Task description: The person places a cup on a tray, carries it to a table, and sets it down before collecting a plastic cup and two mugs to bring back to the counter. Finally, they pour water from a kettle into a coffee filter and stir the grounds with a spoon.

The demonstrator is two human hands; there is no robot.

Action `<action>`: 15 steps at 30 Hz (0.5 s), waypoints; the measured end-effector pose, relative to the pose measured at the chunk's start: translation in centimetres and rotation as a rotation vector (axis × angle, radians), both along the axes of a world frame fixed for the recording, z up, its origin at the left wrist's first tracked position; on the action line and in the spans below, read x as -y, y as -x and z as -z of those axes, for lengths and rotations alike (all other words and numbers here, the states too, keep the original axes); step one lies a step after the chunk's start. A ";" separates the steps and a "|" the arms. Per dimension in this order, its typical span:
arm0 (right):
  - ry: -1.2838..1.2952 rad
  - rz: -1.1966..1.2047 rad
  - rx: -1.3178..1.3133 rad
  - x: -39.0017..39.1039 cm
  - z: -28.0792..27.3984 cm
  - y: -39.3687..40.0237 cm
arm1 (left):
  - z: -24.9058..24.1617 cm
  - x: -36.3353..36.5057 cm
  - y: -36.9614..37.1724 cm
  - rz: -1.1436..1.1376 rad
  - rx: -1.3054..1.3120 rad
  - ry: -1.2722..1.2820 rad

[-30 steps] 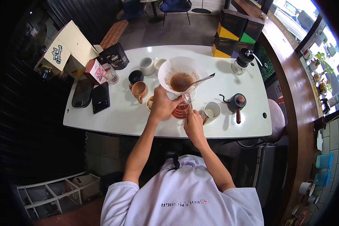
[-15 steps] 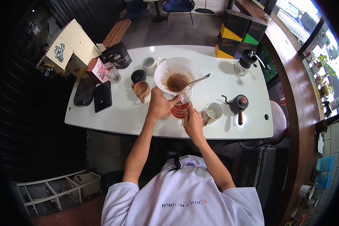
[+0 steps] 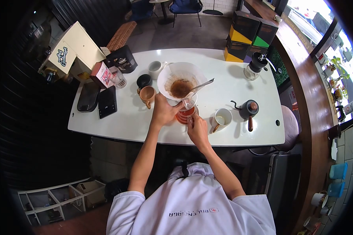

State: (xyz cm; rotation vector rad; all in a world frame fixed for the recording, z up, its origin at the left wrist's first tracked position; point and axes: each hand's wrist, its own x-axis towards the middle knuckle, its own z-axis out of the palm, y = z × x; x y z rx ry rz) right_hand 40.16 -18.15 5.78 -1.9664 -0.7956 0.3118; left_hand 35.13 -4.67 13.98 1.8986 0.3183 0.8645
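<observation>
A dripper with a white paper filter [image 3: 168,76] holds wet brown coffee grounds [image 3: 181,88], and a spoon [image 3: 204,84] rests in it. My left hand [image 3: 164,111] is closed on the dripper's lower left side. Under the dripper is a glass server [image 3: 185,116] with reddish-brown liquid. Its handle is in my right hand [image 3: 197,128], fingers wrapped round it. A white mug [image 3: 222,117] stands just right of that hand. Left of the dripper are a brown cup [image 3: 147,94] and a black cup [image 3: 144,80].
On the white table [image 3: 231,135] stand a dark kettle [image 3: 248,109], a hand grinder [image 3: 255,65], stacked black boxes [image 3: 244,29], a pale mug [image 3: 155,69], a black coffee bag [image 3: 123,58], a glass [image 3: 118,78] and a black flat device [image 3: 107,102].
The dripper, spoon and server have shifted slightly left, with both hands still holding on. The dripper also sits a little lower in view.
</observation>
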 end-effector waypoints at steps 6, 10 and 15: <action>0.001 -0.009 -0.072 -0.4 0.3 0.2 | 0.1 -0.4 0.2 0.041 -0.086 -0.006; -0.014 -0.009 -0.061 -0.5 0.2 0.3 | 0.3 -0.5 0.2 0.039 -0.094 0.012; -0.008 -0.013 -0.061 -0.5 0.3 0.3 | 0.2 -0.3 0.0 0.010 -0.015 0.015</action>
